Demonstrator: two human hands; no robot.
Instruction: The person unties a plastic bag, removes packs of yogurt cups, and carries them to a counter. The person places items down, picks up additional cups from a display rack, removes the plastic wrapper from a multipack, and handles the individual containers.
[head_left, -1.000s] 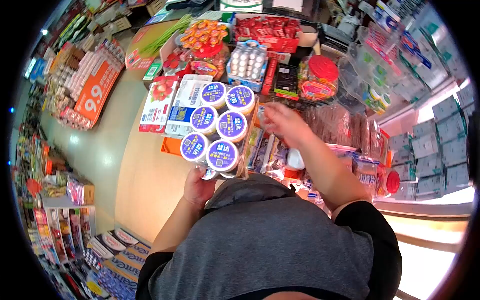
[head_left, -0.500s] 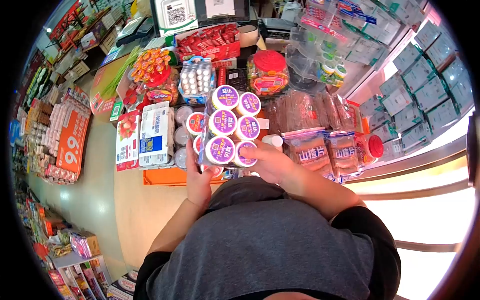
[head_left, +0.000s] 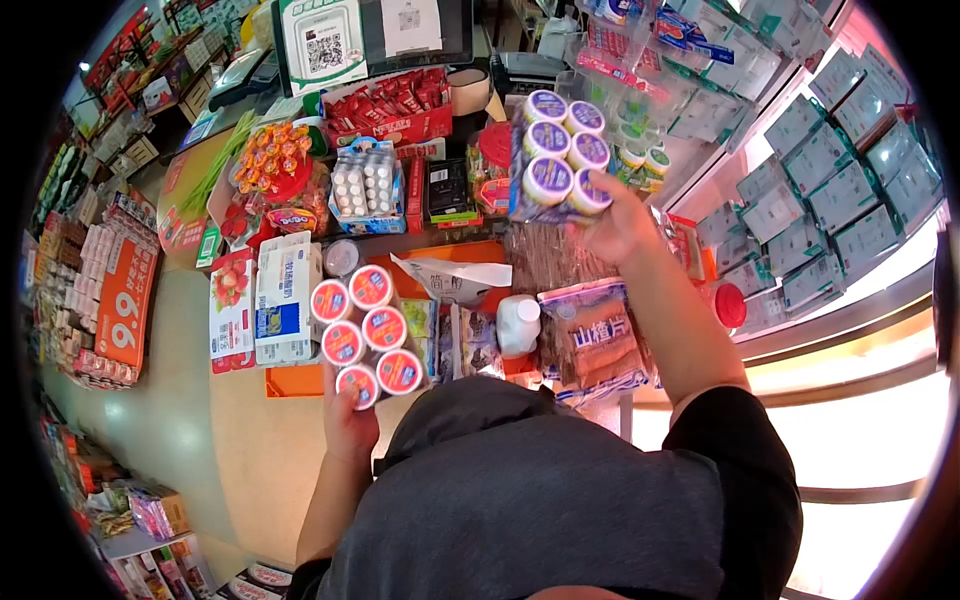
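In my left hand (head_left: 351, 428) is a clear-wrapped pack of red-lidded gum tubs (head_left: 364, 335), gripped at its near end above the counter's front. My right hand (head_left: 618, 222) reaches farther out and holds a similar pack of purple-lidded gum tubs (head_left: 548, 137) by its near right corner, up beside the clear tiered display rack. The two packs are well apart. Between them lie a folded white paper wrapper (head_left: 455, 275) in an orange tray (head_left: 487, 255) and a white bottle (head_left: 518, 326). Bags of hawthorn slices (head_left: 590, 330) lie below my right forearm.
Cartons of yogurt (head_left: 288, 300) stand left of the left pack. A blue box of white bottles (head_left: 365, 187), a lollipop jar (head_left: 290, 175) and a box of red sachets (head_left: 388, 108) stand behind. The tiered rack (head_left: 640, 90) and boxes by the window (head_left: 840, 170) are on the right.
The two packs, held together before, are now separated. My right hand has carried the purple-lidded pack away and to the right; my left hand has shifted left and nearer with the red-lidded pack.
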